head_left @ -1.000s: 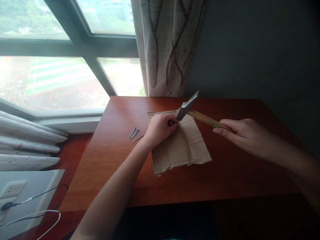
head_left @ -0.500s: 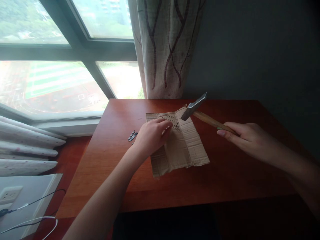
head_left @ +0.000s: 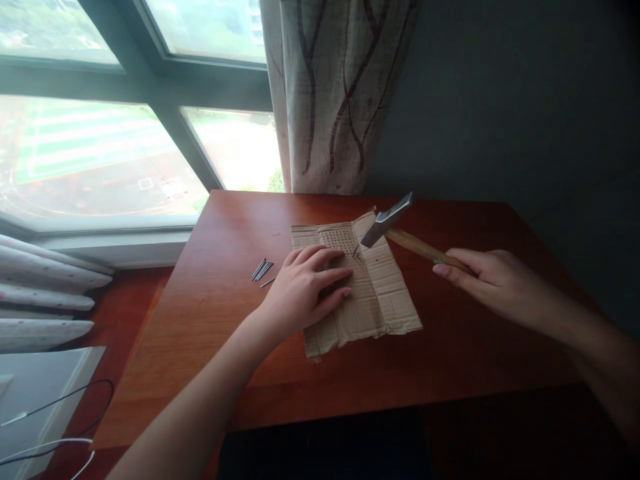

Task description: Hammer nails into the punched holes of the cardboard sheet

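My left hand (head_left: 313, 283) lies with fingers spread on the left part of a creased cardboard sheet (head_left: 367, 303), holding nothing. Just beyond its fingertips is a patch of small holes (head_left: 336, 240) in rows. Short dark nails (head_left: 356, 253) show at the near right corner of that patch. My right hand (head_left: 477, 270) is wrapped round the wooden handle of a hammer (head_left: 417, 245). The hammer's metal head hangs over the right side of the cardboard, close to those nails. Several loose nails (head_left: 262, 269) lie on the table left of my left hand.
The cardboard rests on a reddish-brown wooden table (head_left: 220, 280). Behind the table hang a patterned curtain (head_left: 335, 100) and a dark wall (head_left: 475, 107). A window (head_left: 110, 153) stands at the left. Cables (head_left: 60, 443) run beside the table's left edge.
My left hand has opened from a pinch near the holes and spread flat, slightly lower on the cardboard. The hammer stays nearly in place. The view has shifted slightly.
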Tool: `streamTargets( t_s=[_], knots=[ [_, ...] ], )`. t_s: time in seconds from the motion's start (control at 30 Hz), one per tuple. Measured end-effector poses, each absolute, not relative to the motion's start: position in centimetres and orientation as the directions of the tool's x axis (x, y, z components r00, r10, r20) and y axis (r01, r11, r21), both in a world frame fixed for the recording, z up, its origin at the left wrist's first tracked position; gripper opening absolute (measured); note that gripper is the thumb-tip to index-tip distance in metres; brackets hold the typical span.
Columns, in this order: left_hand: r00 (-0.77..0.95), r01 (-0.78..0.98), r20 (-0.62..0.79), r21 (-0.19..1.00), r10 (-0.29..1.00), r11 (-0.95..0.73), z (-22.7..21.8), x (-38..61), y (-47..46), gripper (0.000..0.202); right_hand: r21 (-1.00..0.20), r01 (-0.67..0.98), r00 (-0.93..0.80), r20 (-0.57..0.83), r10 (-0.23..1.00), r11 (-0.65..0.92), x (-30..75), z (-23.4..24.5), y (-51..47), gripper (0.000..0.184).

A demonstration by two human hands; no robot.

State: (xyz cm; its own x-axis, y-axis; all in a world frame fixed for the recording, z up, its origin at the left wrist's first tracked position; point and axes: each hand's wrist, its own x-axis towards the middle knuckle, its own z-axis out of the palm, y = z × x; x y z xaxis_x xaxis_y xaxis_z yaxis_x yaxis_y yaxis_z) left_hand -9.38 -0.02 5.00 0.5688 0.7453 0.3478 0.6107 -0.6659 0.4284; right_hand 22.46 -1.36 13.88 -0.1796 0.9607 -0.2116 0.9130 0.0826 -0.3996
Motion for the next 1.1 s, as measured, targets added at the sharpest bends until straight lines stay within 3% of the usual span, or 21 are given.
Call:
streamTargets(
  t_s=[0.4, 1.1],
  knots=[
    [0.556, 0.606, 0.348, 0.452, 0.755, -0.654, 4.8, -9.3, -0.1, 0.032, -0.376, 0.925, -0.165, -0.273, 0.948, 0.052, 21.7, 14.1, -1.5, 0.057],
    [0.563, 0.619, 0.341, 0.429, 0.753, -0.657, 5.1, -9.2, -0.1, 0.032, -0.366, 0.924, -0.206, -0.229, 0.951, 0.112, 21.5, 13.4, -0.8, 0.062]
  ],
)
